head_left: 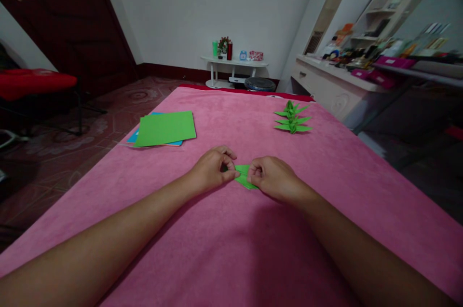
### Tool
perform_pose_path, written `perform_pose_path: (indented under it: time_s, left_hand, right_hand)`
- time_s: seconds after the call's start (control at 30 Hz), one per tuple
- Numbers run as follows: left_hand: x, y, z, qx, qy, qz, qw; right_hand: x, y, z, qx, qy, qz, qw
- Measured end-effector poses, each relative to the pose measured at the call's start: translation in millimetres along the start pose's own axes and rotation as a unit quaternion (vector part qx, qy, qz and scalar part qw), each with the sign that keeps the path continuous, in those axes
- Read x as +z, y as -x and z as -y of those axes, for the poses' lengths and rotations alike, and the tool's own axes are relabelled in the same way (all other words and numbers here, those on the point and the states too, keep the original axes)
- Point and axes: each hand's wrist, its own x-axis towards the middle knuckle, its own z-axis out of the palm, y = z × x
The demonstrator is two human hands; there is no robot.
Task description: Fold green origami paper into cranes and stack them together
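A small piece of folded green paper (244,177) lies on the pink cloth between my two hands. My left hand (216,168) is curled at its left side, thumb and forefinger meeting the paper's edge. My right hand (272,176) is closed over the right side, fingertips pressed on the paper. Part of the sheet is hidden beneath the fingers. Further off to the right stand several folded green paper shapes (292,124) with pointed tips, set in a row. At the far left rests a stack of flat paper (166,128), green on top with blue below.
The pink cloth (217,254) covers the wide surface under my arms. Beyond its far edge stands a white low table (235,62) with bottles and a plant. A cluttered dresser (336,80) runs along the right. A red chair (38,82) and a dark door are on the left.
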Motion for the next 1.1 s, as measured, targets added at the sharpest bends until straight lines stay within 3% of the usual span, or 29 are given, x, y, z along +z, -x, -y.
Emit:
perform_pose_path:
  time_s: [0.33, 0.53, 0.73, 0.9, 1.1]
  left_hand:
    - [-1.9, -2.7, 2.0, -0.021, -0.017, -0.013, 1.000]
    - [-5.4, -2.9, 8.1, 0.001, 0.021, -0.001, 1.000]
    - [-13.0, -1.7, 9.5, -0.031, 0.116, 0.038, 0.992]
    - [-7.0, -1.2, 7.3, -0.015, 0.076, -0.008, 0.997]
    - [-7.3, -2.6, 13.6, -0.027, 0.101, 0.004, 0.995]
  right_hand:
    - [0.5, 1.9, 0.0, -0.007, 0.014, -0.011, 1.000]
    - [2.2, 1.5, 0.2, 0.000, 0.010, -0.012, 1.000]
    - [2.2, 3.3, 0.6, 0.001, 0.024, -0.016, 1.000]
    - [3.7, 3.1, 0.4, -0.002, 0.022, -0.020, 1.000]
    - [3.7, 2.6, -1.5, -0.009, 0.019, -0.020, 1.000]
